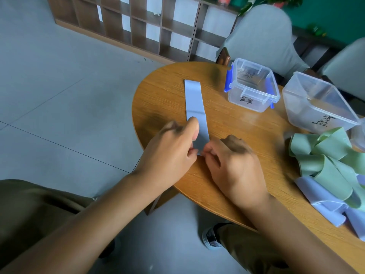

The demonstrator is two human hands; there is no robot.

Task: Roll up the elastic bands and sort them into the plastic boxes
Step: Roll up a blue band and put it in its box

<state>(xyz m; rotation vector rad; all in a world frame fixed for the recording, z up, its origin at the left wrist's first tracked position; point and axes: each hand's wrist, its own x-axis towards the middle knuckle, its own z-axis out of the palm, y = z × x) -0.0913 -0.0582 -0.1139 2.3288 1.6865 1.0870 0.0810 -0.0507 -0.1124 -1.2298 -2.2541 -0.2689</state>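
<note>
I note the left hand (173,147) and right hand (233,165) meet at the near end of a blue elastic band (195,103), close to the rounded edge of the wooden table (162,91). That edge curves just to the left of the left hand, with bare floor (59,95) beyond it; little tabletop remains on that side. Ahead of the hands, the table lies open on both sides of the band as far as its far end.

The left hand grasps the band's near end, thumb pressed flat on top and fingers curled at the corner. The right hand pinches the same end with its fingertips, the other fingers curled in. Whether a roll has begun under the fingers I cannot tell.

The band lies flat and straight, running away from the hands, pale blue, matte, with one faint crease across it just beyond the left thumb.

Ahead and to the right of the right hand stands a clear plastic box with blue clips (252,86); farther right, a second clear box (318,107). Both carry handwritten marks. Directly right of the right hand lies a loose pile of green and blue bands (325,171), well apart from the hand.
</note>
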